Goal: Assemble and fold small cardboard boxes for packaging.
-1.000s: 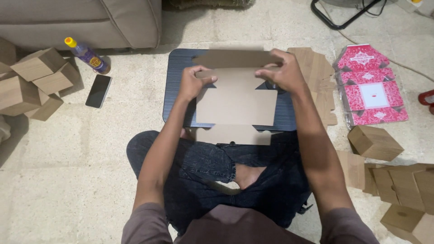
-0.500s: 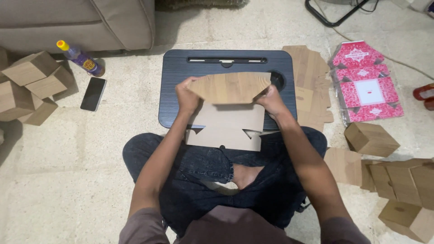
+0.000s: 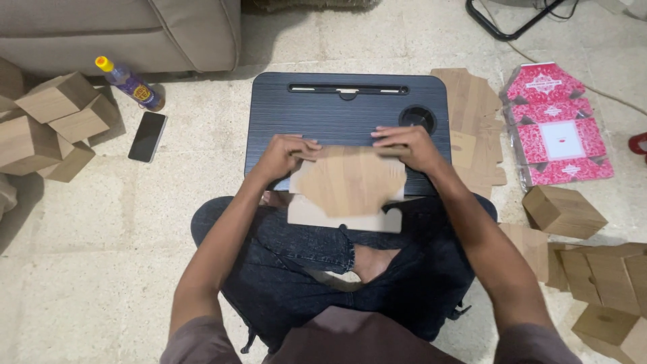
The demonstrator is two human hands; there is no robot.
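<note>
**Flat carton blank held at the near edge of the worktop, fold in hand**

A wood-grain cardboard blank is gripped at its two upper corners — the left hand is closed on the left corner and the right hand on the right, fingers curled over the top edge. The blank lies across the near edge of the black lap worktop, its lower half hanging off towards the lap, and a paler panel is seen beneath the printed one. The step in hand is judged to be the folding of the upper panel along its crease; no box shape has yet been raised.

For the next move, the crease would need to be pressed down evenly from both corners, with the side flaps kept free so that the panels can be squared up — a skewed fold would leave the tabs out of line.

A stack of flat blanks is laid just beside the right edge of the worktop, with red printed sheets further right. Made-up boxes are piled well apart on the floor at the left, near a phone and a bottle.
</note>
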